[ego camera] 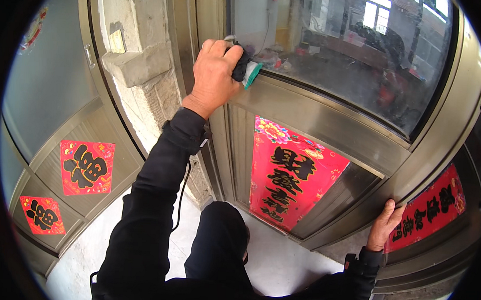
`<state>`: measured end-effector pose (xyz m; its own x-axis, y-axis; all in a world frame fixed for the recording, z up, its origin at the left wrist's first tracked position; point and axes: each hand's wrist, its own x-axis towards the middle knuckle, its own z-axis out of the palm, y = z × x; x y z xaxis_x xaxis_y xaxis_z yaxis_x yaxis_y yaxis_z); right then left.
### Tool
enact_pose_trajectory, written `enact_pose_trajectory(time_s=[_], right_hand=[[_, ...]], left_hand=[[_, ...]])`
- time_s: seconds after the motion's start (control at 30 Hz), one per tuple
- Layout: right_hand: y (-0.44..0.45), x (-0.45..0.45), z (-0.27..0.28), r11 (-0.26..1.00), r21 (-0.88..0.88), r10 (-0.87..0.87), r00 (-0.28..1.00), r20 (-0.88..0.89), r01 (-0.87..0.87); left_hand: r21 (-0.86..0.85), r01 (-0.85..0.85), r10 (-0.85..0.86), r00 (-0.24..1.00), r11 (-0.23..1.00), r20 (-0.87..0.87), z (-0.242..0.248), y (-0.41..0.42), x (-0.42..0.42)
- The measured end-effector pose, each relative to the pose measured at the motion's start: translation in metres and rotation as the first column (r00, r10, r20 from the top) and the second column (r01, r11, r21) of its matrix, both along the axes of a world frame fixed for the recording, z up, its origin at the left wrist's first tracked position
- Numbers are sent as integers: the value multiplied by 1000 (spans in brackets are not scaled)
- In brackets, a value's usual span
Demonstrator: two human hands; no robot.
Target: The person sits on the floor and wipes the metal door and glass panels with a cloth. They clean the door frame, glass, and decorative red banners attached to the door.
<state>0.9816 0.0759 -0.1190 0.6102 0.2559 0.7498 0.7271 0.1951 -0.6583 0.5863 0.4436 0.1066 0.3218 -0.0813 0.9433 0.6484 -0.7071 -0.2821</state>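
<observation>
My left hand (217, 70) grips a bunched cloth (242, 65), dark grey with a white and green edge. It presses the cloth at the lower left corner of the door's glass pane (348, 70), where pane and metal frame meet. Hazy smears and reflections show on the glass. Lower right, my right hand (384, 226) holds the free edge of the metal-framed door (326, 113), thumb on the near face; its other fingers are mostly hidden behind the edge. Below the pane, a red paper banner (292, 172) with black characters and flowers covers part of the lower panel.
At the left stands another metal door (62, 82) with a small handle (89, 56) and two red paper squares (87, 167). A rough stone pillar (139, 65) with a jutting ledge lies between the doors. Another red banner (431, 210) hangs at the right. The floor (180, 236) is pale.
</observation>
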Motion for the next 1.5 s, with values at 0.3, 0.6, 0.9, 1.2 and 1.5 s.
enact_pose_trajectory(time_s=[0.3, 0.6, 0.9, 1.2, 1.5], right_hand=[[-4, -9, 7, 999, -5, 52, 999, 2, -52], [-9, -14, 17, 998, -49, 52, 999, 15, -51], [-4, -6, 6, 999, -48, 23, 1000, -17, -24], [2, -11, 5, 985, -71, -162, 984, -68, 158], [0, -23, 20, 1000, 22, 5, 1000, -26, -4]], left_hand=[[-173, -226, 190, 960, 958, -205, -1, -8, 1], [-471, -109, -39, 955, 875, -293, 62, 3, -18], [-379, 376, -226, 895, 845, 385, 41, -6, -43], [-287, -292, 231, 946, 912, -228, 16, -7, 1], [-477, -312, 220, 946, 822, -239, 41, -23, 18]])
